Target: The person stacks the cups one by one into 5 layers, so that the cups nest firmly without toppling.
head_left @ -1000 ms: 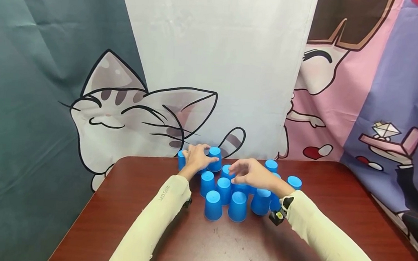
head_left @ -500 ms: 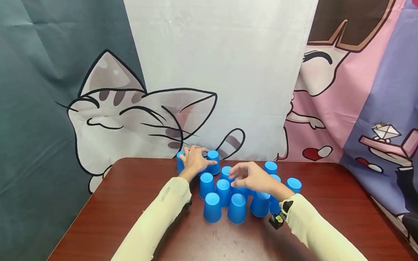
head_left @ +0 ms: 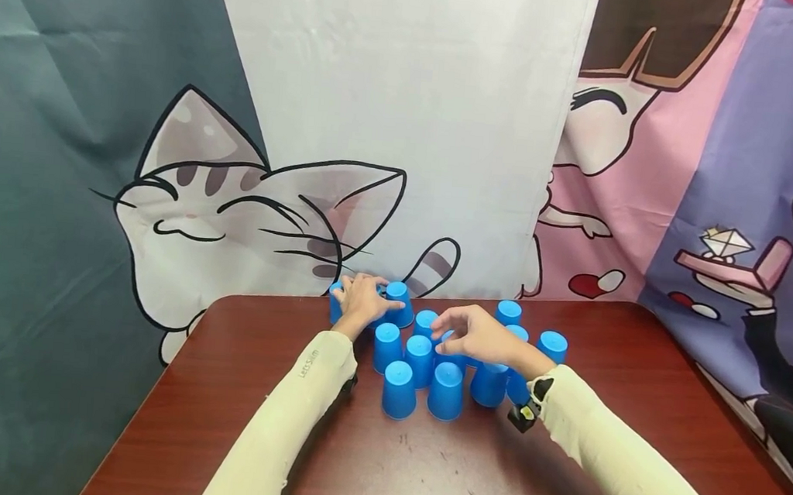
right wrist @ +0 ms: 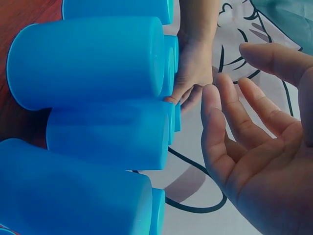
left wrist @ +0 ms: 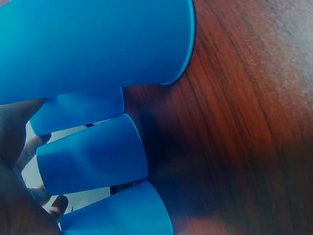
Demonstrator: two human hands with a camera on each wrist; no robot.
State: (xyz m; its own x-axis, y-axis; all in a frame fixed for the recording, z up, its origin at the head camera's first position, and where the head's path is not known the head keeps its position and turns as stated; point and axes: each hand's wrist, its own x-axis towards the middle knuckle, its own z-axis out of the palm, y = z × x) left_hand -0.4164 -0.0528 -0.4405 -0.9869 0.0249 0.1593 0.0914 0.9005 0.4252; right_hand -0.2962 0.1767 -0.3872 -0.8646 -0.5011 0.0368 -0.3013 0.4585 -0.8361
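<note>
Near the table's back edge, my left hand spans a row of upside-down blue cups. Its thumb is at the right cup and a finger at the left cup. Fingers show behind the middle cup in the left wrist view, while a nearer cup fills the top. My right hand hovers over the main group with fingers loosely bent and nothing held. In the right wrist view its palm faces several blue cups, apart from them. Some cups are partly hidden behind this hand.
The cups stand on a reddish-brown wooden table. Front cups stand closest to me, and another cup is at the group's right side. A printed cloth backdrop hangs right behind the table's back edge.
The head view has shifted slightly, so everything sits a little further left in it. Both hands and the cups otherwise keep nearly the same places.
</note>
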